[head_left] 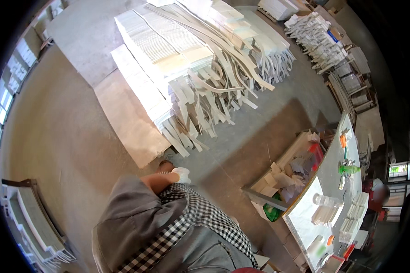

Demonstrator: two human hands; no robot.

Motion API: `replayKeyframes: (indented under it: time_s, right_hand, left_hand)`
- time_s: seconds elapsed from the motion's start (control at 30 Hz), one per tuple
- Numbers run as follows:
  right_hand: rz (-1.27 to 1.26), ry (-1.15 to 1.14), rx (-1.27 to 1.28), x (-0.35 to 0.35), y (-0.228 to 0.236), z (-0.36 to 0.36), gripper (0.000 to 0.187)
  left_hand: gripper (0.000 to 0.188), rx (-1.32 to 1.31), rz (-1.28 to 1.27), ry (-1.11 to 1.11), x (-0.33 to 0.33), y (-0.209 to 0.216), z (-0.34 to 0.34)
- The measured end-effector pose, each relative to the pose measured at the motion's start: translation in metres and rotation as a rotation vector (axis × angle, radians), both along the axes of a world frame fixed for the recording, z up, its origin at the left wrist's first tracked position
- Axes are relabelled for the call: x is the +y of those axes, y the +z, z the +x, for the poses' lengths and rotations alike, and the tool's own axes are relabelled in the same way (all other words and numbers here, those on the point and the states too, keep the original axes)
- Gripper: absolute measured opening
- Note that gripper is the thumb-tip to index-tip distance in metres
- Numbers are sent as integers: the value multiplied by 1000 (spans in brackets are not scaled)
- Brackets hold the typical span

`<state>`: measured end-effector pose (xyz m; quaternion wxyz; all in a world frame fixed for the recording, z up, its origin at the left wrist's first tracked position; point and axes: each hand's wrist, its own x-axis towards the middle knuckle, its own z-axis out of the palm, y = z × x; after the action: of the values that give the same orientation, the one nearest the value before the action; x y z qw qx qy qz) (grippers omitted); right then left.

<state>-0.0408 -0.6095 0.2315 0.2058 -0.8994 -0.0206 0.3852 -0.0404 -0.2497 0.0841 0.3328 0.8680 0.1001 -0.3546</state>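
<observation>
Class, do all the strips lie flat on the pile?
No, many strips curve and dangle past the edge of the pile.

The stacked strips (pixel 177 38) lie ahead, bottles (pixel 349 169) on the table (pixel 324 176) at right

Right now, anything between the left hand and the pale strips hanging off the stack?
Nothing visible: only grey floor shows between the left hand and the nearest ends of the pale hanging strips. The worktable is off to the right, clear of that line.
</observation>
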Motion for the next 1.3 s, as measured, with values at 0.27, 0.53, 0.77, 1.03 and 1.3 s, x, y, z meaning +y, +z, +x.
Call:
replayKeyframes:
  time_s: [0.27,0.53,0.77,1.03,1.3]
  right_hand:
    - [85,-330,-12,-55,-126,-94,40]
    - [-67,-529,60,45,-100,-87,31]
    - [-128,73,-259,63,-150,-66,32]
    - [223,-201,-415,216,-21,124,43]
    - [331,312,-766,394,81,330,54]
  left_hand:
    - [52,-60,39,-230,4,45,62]
    - [54,-192,-140,-165,76,22,46]
    - [45,211,-99,-8,189,-58,-6]
    - [50,222,333,-87,334,-49,-85]
    - [51,-29,182,407,292,-70,-158]
